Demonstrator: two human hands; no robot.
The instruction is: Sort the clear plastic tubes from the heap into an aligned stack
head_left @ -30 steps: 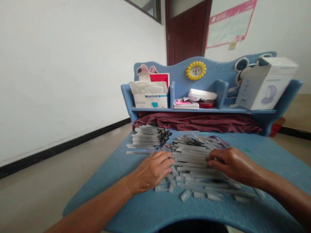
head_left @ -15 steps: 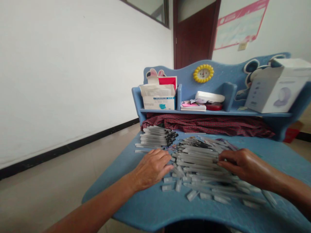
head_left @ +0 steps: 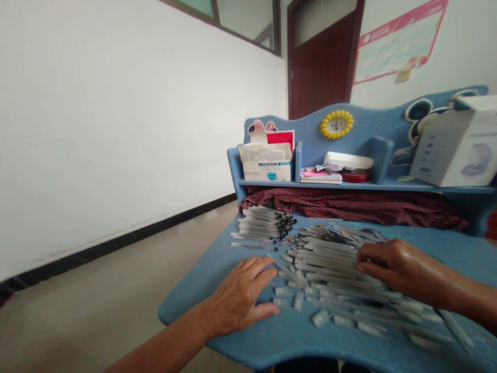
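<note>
My left hand is low over the blue table, its fingers apart and thumb spread. Its fingertips are beside a slanting translucent tube; whether they touch it I cannot tell. Over the right side of a heap of clear pen barrels, my right hand is closed with curled fingers; what they pinch is hidden. Loose frosted pen caps are scattered along the heap's near edge. Beyond my left hand lies a neat stack of pens with black ends facing right, and a single pen lies in front of it.
A blue shelf at the back carries a face-mask box, papers, a red round tin and a big white box. Checked cloth is bunched beneath it. Dark slender pen parts lie at the heap's far side.
My left hand has drawn back toward me from the pen stack, and its fingers have spread. My right hand stays closed over the heap. The camera view has turned slightly left.
</note>
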